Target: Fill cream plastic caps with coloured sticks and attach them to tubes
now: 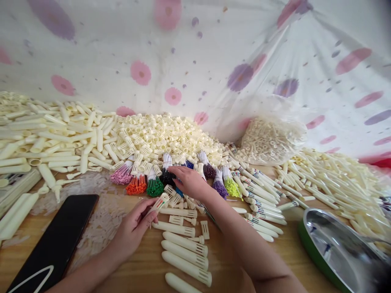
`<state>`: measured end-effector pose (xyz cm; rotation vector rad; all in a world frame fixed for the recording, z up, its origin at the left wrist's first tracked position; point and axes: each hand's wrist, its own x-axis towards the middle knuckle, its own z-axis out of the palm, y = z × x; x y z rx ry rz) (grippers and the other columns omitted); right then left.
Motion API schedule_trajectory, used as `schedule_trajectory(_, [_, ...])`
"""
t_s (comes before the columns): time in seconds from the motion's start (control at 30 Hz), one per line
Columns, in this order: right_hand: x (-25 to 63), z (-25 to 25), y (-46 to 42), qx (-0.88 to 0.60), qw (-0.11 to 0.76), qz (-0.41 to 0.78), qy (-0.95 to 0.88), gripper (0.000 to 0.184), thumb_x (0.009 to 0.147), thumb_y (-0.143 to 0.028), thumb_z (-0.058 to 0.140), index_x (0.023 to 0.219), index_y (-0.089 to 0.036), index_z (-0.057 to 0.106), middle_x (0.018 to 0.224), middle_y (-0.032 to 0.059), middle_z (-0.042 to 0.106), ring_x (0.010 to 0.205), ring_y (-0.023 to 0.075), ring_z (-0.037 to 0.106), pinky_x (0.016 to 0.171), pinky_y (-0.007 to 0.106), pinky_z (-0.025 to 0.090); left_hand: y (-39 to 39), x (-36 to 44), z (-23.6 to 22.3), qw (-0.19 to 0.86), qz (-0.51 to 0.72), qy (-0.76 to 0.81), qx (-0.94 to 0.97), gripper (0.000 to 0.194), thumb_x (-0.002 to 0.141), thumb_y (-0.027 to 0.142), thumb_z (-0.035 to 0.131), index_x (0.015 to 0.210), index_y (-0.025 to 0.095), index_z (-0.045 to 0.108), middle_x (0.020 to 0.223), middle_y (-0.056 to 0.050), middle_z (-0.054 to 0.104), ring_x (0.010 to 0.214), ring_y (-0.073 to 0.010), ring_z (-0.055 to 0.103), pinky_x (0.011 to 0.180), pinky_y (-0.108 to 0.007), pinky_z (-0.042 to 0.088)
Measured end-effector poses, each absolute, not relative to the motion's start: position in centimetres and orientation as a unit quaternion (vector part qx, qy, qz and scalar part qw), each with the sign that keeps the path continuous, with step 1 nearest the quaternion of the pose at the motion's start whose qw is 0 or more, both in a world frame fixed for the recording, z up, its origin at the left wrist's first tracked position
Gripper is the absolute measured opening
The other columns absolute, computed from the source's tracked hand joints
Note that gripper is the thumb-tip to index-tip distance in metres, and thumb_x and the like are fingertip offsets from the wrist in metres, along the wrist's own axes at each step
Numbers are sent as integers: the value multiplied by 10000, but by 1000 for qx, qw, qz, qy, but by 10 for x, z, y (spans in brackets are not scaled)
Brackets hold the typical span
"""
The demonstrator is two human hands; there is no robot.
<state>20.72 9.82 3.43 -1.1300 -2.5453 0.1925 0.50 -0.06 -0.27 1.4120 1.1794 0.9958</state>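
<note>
My left hand [134, 226] is closed on a short cream slotted pen barrel [160, 202], tilted up, with red and green pieces showing in its slots. My right hand [191, 182] reaches over to the bundle of black-ended pen refills [167, 176], its fingers stretched out at the bundle; the fingertips are partly hidden. Around it stand white-stemmed refill bundles in pink [122, 173], orange [136, 185], green [154, 185], purple [220, 185] and yellow [232, 187]. Below the hands, long cream pen barrels [186, 254] lie in a row.
A heap of slotted cream parts [161, 132] rises behind the bundles. Long barrels [61, 130] pile up at left, near a black phone [58, 240]. At right are barrels with coloured pieces [259, 195], a clear bag of small parts [271, 140] and a green-sided metal bowl [314, 248].
</note>
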Motion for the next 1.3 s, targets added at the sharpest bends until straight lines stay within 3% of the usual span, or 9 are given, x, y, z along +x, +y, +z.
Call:
schedule_trajectory(0.13, [210, 28, 115, -355, 129, 35, -925, 279, 851, -49, 490, 1092, -155, 584, 985, 102, 681, 899, 193, 633, 779, 301, 480, 1, 8, 5, 547, 403, 501, 536, 473, 798, 502, 552, 1108, 146, 585, 629, 1, 631, 590, -157, 557, 588, -266, 461])
schedule_trajectory(0.23, [213, 26, 122, -316, 117, 15, -941, 187, 883, -98, 494, 1025, -165, 595, 943, 95, 670, 911, 188, 616, 804, 299, 463, 2, 11, 14, 587, 405, 499, 493, 556, 713, 581, 608, 1057, 144, 599, 591, 9, 617, 573, -159, 556, 567, -271, 466])
schedule_trajectory(0.33, [215, 24, 123, -290, 118, -5, -950, 156, 908, -115, 459, 975, -160, 592, 909, 102, 657, 911, 191, 605, 812, 308, 462, 3, 14, 19, 613, 413, 491, 462, 519, 689, 571, 648, 997, 155, 612, 571, 20, 609, 560, -146, 552, 550, -257, 463])
schedule_trajectory(0.47, [214, 22, 121, -266, 129, -32, -955, 179, 924, -107, 410, 943, -159, 580, 888, 107, 645, 893, 189, 602, 794, 308, 478, 9, 23, 19, 636, 465, 474, 394, 414, 729, 508, 655, 983, 192, 574, 779, -4, 674, 582, -124, 586, 542, -242, 485])
schedule_trajectory(0.57, [213, 21, 119, -250, 140, -50, -957, 193, 930, -107, 390, 935, -156, 576, 885, 108, 645, 874, 184, 609, 771, 301, 495, 19, 35, 23, 661, 494, 462, 325, 381, 747, 470, 657, 989, 207, 524, 906, -25, 690, 597, -121, 627, 550, -250, 515])
schedule_trajectory(0.77, [216, 20, 115, -219, 173, -76, -957, 229, 955, -155, 353, 980, -141, 580, 984, 118, 669, 950, 188, 631, 791, 296, 530, 38, 58, 31, 692, 518, 441, 243, 255, 798, 340, 635, 955, 219, 474, 953, -50, 705, 684, -165, 699, 506, -242, 513])
schedule_trajectory(1.03, [222, 16, 99, -189, 240, -77, -949, 247, 944, -149, 366, 1062, -133, 582, 1087, 150, 671, 1087, 211, 604, 852, 335, 543, 42, 63, 22, 670, 541, 446, 246, 416, 679, 464, 710, 923, 231, 465, 891, -27, 710, 713, -195, 692, 494, -252, 492])
schedule_trajectory(1.17, [224, 30, 76, -235, 398, -6, -887, 230, 903, -116, 443, 1075, -169, 586, 1032, 122, 699, 1006, 192, 649, 824, 327, 560, 39, 62, 20, 653, 533, 459, 279, 459, 661, 524, 696, 926, 231, 462, 834, -1, 679, 636, -163, 650, 491, -244, 460])
schedule_trajectory(1.3, [232, 51, 62, -415, 609, 171, -654, 76, 822, -210, 621, 896, -222, 611, 840, 51, 725, 779, 181, 700, 711, 335, 586, 29, 59, 18, 635, 485, 460, 387, 440, 727, 561, 620, 970, 210, 512, 645, 51, 568, 512, -120, 530, 459, -226, 396])
